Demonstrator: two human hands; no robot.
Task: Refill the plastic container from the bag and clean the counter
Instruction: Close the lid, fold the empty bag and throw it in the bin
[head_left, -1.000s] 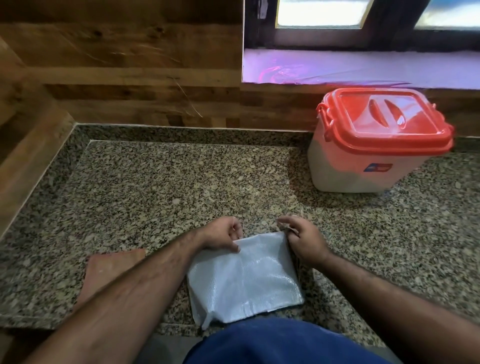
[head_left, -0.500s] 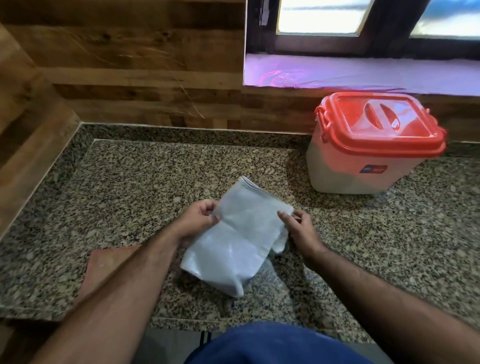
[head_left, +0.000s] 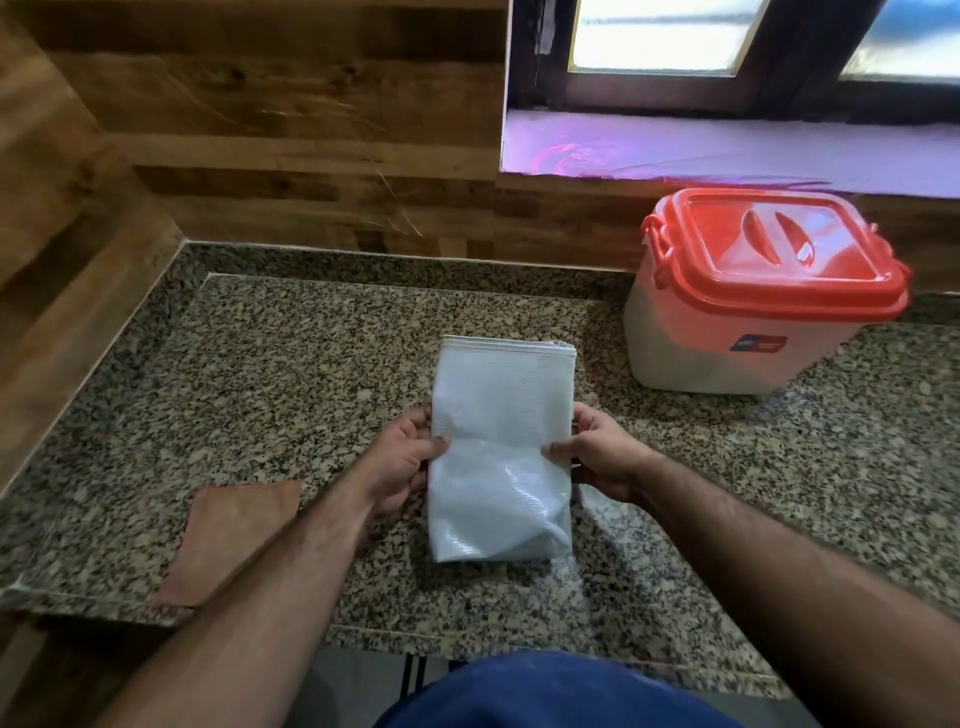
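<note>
A folded white woven bag (head_left: 501, 447) is held upright over the middle of the granite counter (head_left: 291, 364). My left hand (head_left: 405, 457) grips its left edge and my right hand (head_left: 592, 454) grips its right edge, thumbs on the front. The bag looks flat and empty. The plastic container (head_left: 748, 301) stands at the back right, whitish-translucent with its red lid clipped shut, apart from the bag and both hands.
A brown cloth (head_left: 228, 535) lies flat near the counter's front left edge, partly under my left forearm. Wooden panelling rises at the back and left. A window sill (head_left: 727, 150) runs above the container.
The bag lay flat at the counter's front edge, then was lifted and turned. Now both hands hold it upright and straightened, farther from me.
</note>
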